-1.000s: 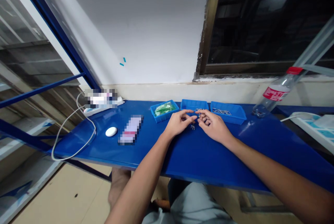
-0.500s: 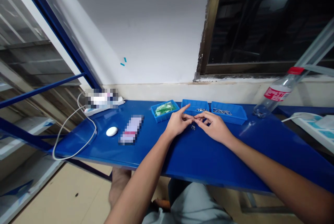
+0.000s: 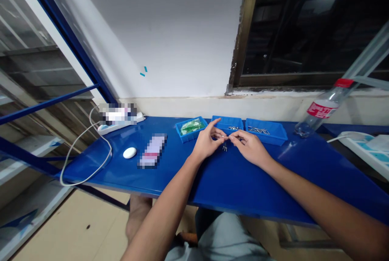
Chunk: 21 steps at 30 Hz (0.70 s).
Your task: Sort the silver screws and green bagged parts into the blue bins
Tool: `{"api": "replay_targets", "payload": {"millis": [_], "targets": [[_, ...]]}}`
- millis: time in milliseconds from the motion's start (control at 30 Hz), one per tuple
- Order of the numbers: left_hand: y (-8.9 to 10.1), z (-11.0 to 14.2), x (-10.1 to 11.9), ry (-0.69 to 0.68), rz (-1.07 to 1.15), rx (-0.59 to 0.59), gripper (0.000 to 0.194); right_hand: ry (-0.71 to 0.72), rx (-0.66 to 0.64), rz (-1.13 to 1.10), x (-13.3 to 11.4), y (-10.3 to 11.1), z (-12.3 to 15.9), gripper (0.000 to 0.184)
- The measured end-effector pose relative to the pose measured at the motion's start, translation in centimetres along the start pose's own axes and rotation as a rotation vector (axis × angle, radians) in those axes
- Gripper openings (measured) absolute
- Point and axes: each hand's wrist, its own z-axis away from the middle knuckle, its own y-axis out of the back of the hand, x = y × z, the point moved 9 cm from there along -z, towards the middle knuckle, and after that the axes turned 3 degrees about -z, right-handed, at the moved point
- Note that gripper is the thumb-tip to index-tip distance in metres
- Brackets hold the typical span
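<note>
My left hand pinches a small metal part between thumb and fingers, its index finger raised toward the back. My right hand is closed in a pinch at the other end of that part, fingertips nearly meeting those of the left; the part's exact kind is too small to make out. Just below the fingertips, several small metal pins lie on the blue table. Behind the hands stand a blue bin with small metal parts and a blue bin with longer metal pins.
Left of these, a blue bin holds green and white packets. A blurred-out phone-like item and a white oval object lie at the left. A plastic bottle stands at the right, with power strips at the table's ends.
My left index finger has lifted away from the pinch. Both hands' fingertips have come lower and closer around the small part, then the right ones drew slightly apart.
</note>
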Motion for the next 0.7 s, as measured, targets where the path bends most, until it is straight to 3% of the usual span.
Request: {"api": "replay_targets", "payload": {"millis": [167,333,567,700], "targets": [[0.5,-0.2,-1.1,0.078,0.213,0.055,0.081,-0.067,-0.090,-0.095,1.1,-1.3,0.1,0.031],[-0.3,-0.2,-1.1,0.129,0.320,0.005,0.086,-0.160,-0.069,-0.187,2.0,-1.2,0.0,0.034],[-1.1,-0.1,-0.7,0.128,0.224,-0.070,0.084,-0.134,-0.020,-0.086,1.9,-0.3,0.2,0.030],[-0.9,0.0,-0.2,0.102,0.102,-0.076,0.071,-0.139,0.001,-0.124,1.6,-0.1,0.2,0.034]]}}
